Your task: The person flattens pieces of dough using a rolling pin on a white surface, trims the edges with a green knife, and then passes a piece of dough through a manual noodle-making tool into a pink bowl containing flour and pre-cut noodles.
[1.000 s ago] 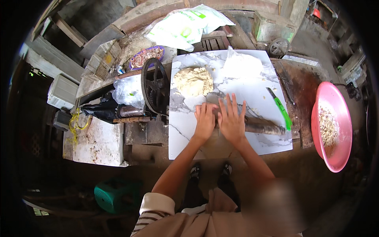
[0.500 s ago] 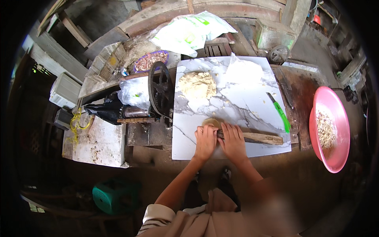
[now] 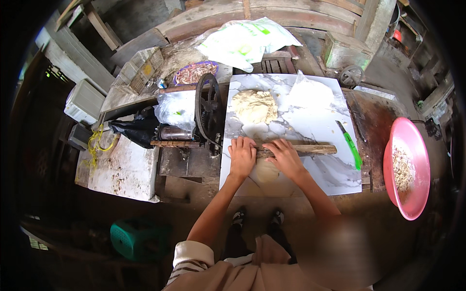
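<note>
My left hand [image 3: 242,156] and my right hand [image 3: 285,159] both rest over a rough wooden rolling pin [image 3: 315,149], fingers curled across its top. The pin lies crosswise on a white marble-patterned board [image 3: 310,131], its longer end reaching out past my right hand. Just on my side of the pin, between my wrists, lies a small flattened piece of dough [image 3: 268,172]. A large pale lump of dough [image 3: 255,105] sits farther back on the board. To the right is a green utility knife [image 3: 351,148], and a clear bag of white powder [image 3: 313,92] stands behind.
A pink basin [image 3: 421,169] holding cut dough strips stands right of the board. At the left is a hand-cranked machine with a large wheel [image 3: 199,106]. A purple-rimmed tray [image 3: 213,65], a white-green sack [image 3: 247,43] and a green stool [image 3: 124,240] are around.
Both hands have pushed the rolling pin away from me, up the board. The flattened dough, earlier beyond the pin, now shows on my side of it. The view has shifted slightly.
</note>
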`<action>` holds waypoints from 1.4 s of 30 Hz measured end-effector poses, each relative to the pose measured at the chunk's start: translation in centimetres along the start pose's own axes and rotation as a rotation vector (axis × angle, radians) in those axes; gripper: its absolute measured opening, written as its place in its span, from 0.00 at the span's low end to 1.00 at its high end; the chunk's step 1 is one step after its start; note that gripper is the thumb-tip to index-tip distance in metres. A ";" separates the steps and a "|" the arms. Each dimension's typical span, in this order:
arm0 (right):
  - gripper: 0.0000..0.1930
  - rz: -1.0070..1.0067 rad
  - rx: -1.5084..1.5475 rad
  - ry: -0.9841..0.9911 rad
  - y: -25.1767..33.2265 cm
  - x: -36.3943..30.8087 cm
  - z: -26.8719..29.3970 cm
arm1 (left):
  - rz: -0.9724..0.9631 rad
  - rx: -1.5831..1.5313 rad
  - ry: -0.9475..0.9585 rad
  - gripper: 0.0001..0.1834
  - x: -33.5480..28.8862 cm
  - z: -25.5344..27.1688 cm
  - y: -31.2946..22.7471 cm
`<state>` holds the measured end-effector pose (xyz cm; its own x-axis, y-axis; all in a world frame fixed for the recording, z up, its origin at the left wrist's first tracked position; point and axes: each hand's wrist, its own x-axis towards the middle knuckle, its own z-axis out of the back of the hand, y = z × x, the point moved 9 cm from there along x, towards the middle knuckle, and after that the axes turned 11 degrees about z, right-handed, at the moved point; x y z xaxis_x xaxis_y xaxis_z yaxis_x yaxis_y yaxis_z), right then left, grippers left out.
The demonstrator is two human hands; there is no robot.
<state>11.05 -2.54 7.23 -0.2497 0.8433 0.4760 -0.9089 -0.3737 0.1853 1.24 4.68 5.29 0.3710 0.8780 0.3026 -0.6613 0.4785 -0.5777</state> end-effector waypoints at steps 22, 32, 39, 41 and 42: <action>0.16 -0.327 -0.435 -0.057 -0.8 -2.3 0.7 | 0.148 0.001 -0.031 0.09 -2.8 -0.4 0.3; 0.21 -0.427 -0.373 -0.043 -6.6 1.1 -1.3 | 0.017 -0.167 -0.159 0.10 3.6 -1.0 0.2; 0.21 -0.313 -0.376 0.029 0.3 -3.1 -0.5 | 0.022 0.027 0.034 0.29 -3.9 -0.6 -0.4; 0.21 -0.331 -0.374 0.050 -0.5 -2.7 -1.0 | 0.009 0.087 0.057 0.31 -2.6 -1.0 -0.6; 0.22 -0.319 -0.412 0.001 -1.8 -1.9 -0.8 | -0.001 0.083 0.054 0.31 -1.1 -1.2 -1.1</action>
<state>12.94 -3.15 5.28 0.0613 0.8910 0.4498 -0.9958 0.0850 -0.0327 2.36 3.18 4.73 0.4049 0.8765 0.2606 -0.7116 0.4810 -0.5121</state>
